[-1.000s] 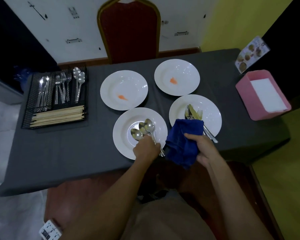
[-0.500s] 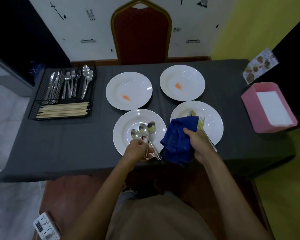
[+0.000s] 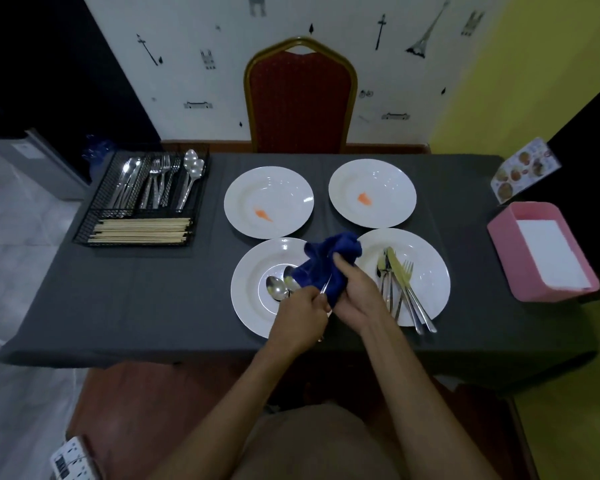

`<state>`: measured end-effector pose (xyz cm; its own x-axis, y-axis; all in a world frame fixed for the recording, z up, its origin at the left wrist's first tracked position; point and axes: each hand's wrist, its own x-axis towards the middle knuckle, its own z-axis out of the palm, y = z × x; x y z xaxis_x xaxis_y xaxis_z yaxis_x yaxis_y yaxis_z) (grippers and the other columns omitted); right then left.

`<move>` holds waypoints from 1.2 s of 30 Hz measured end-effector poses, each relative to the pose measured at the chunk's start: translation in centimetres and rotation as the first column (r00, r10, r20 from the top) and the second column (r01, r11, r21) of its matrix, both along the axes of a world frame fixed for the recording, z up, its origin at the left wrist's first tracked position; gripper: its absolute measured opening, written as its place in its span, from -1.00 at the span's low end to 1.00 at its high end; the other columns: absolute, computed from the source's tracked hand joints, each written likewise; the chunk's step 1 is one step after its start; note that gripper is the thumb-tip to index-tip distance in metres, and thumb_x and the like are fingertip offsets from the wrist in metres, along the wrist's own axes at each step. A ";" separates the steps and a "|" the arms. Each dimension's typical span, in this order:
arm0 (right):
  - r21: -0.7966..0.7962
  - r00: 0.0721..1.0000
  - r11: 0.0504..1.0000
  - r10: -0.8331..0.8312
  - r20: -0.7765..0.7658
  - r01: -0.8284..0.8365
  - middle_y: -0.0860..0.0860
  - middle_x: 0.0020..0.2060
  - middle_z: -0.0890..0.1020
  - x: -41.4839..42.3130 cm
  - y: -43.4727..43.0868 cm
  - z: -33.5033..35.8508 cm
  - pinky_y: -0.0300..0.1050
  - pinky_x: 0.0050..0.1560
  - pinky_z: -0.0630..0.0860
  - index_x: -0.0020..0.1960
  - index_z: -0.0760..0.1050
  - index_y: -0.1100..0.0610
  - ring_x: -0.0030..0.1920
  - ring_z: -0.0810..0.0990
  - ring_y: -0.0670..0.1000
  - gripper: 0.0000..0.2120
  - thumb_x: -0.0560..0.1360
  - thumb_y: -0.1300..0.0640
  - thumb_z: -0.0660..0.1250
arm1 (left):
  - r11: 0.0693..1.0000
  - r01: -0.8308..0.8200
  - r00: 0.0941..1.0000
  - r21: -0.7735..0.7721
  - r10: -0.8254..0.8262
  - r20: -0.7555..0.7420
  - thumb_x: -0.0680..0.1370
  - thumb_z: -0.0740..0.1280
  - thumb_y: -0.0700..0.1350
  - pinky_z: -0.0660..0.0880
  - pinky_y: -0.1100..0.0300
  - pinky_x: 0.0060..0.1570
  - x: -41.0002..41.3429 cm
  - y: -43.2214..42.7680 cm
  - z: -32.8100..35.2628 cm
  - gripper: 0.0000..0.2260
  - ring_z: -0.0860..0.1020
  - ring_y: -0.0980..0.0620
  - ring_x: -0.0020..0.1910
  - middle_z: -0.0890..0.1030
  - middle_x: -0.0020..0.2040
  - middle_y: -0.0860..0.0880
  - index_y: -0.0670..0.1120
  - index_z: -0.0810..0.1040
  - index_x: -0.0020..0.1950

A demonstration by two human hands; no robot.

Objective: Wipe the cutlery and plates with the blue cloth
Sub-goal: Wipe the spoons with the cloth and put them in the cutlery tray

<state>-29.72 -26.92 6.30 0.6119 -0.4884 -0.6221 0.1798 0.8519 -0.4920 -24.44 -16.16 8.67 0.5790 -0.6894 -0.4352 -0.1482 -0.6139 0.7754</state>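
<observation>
Pale tiled floor (image 3: 11, 244) shows at the far left, beside a long desk (image 3: 136, 306) draped in dark grey fabric that hangs over its edges. On the desk's left end sits a black wire-mesh cutlery tray (image 3: 84, 233), with steel knives, forks and spoons lying lengthwise in its far compartments and pale wooden chopsticks (image 3: 141, 231) laid crosswise in the near one.

Right of it, four round white ceramic plates form a square. The far-left plate (image 3: 243, 192) carries an orange smear (image 3: 263, 214), and the near-left plate (image 3: 248, 306) lies under a bunch of steel spoons (image 3: 276, 288). The left hand (image 3: 300, 322) grips the spoons' handles (their bowls are over the plate's well). Just beside it, the right hand (image 3: 357, 299) clutches the crumpled blue cloth (image 3: 329, 261), which is bunched over part of the spoons.

Behind the desk, a red padded chair with a gold frame (image 3: 300, 102) stands against a white wall with black decals (image 3: 187, 46). The far-right plate (image 3: 392, 174) is smeared orange too, and the near-right plate (image 3: 430, 258) holds steel knives and forks (image 3: 397, 282). Further right come a printed menu card (image 3: 525, 169), a pink plastic box (image 3: 506, 268) with white paper inside, and a yellow wall (image 3: 534, 64).
</observation>
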 end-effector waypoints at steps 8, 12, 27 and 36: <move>-0.435 0.914 0.835 0.176 -0.366 -0.336 0.18 0.03 0.70 -0.7 -3.4 1.5 0.11 0.14 0.61 0.11 0.57 0.19 0.08 0.68 0.17 -0.82 0.53 0.34 0.38 | 0.931 0.338 0.927 0.139 -0.355 0.120 0.68 0.18 -0.09 0.39 0.15 -0.19 5.1 1.0 2.1 -0.80 0.46 0.06 -0.28 0.51 -0.27 0.06 -0.06 0.54 -0.08; -0.524 0.568 0.228 0.429 -0.702 -0.820 0.06 -0.06 0.71 -1.6 -5.4 3.0 -0.03 0.06 0.60 0.03 0.60 0.11 0.00 0.68 0.06 -0.85 0.49 0.25 0.45 | 0.789 0.502 0.737 0.356 -0.605 0.303 0.66 0.21 -0.06 0.47 0.10 -0.07 9.6 2.2 3.8 -0.83 0.53 -0.03 -0.08 0.62 -0.12 0.05 0.04 0.55 -0.07; -0.340 0.935 0.935 -0.028 -0.354 -0.101 0.05 -0.10 0.67 10.9 1.1 2.6 -0.02 -0.13 0.58 0.02 0.55 0.10 -0.08 0.66 0.10 -0.96 0.58 0.19 0.37 | 0.995 -0.081 0.989 -0.059 0.087 0.117 0.68 0.19 -0.11 0.45 0.38 -0.42 9.9 2.9 2.7 -0.73 0.61 0.04 -0.49 0.62 -0.47 -0.01 -0.12 0.49 -0.19; -0.458 0.784 0.663 0.342 -0.519 -0.592 0.12 -0.10 0.70 16.4 3.3 2.1 -0.15 -0.21 0.57 -0.02 0.59 0.09 -0.23 0.63 0.01 -0.87 0.62 0.06 0.31 | 0.937 -0.293 0.898 -0.188 0.337 0.282 0.62 0.30 0.01 0.53 0.28 -0.20 20.1 6.0 2.2 -0.82 0.64 0.16 -0.31 0.68 -0.29 0.12 0.05 0.69 -0.02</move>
<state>-13.35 -23.66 8.44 0.6521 -0.5292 -0.5429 -0.4556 0.2988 -0.8385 -4.35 -10.14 10.84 0.8649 -0.4883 -0.1165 -0.2074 -0.5589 0.8029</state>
